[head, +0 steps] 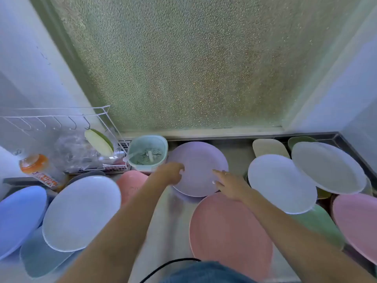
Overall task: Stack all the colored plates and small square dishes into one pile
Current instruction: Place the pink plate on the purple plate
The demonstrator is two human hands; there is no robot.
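Note:
A lilac round plate point(201, 160) lies at the back middle of the counter, on top of another lilac one. My left hand point(170, 173) rests at its left rim with fingers curled, and my right hand point(228, 183) reaches its right rim with fingers spread. Whether either hand grips the plate is unclear. A large pink plate point(228, 231) lies in front of it. White plates point(279, 182) point(328, 166) lean at the right, over a green plate point(320, 223) and beside a pink plate point(359, 223). At the left lie a white plate point(81, 211), a blue plate point(18, 217) and a teal square dish point(38, 260).
A mint strainer basket point(148, 153) stands behind my left hand. A white wire rack point(61, 119) with a green-rimmed plate point(99, 141) and an orange bottle point(38, 170) fill the back left. Beige and green square dishes point(269, 147) sit at the back right. A frosted window point(183, 68) closes the back.

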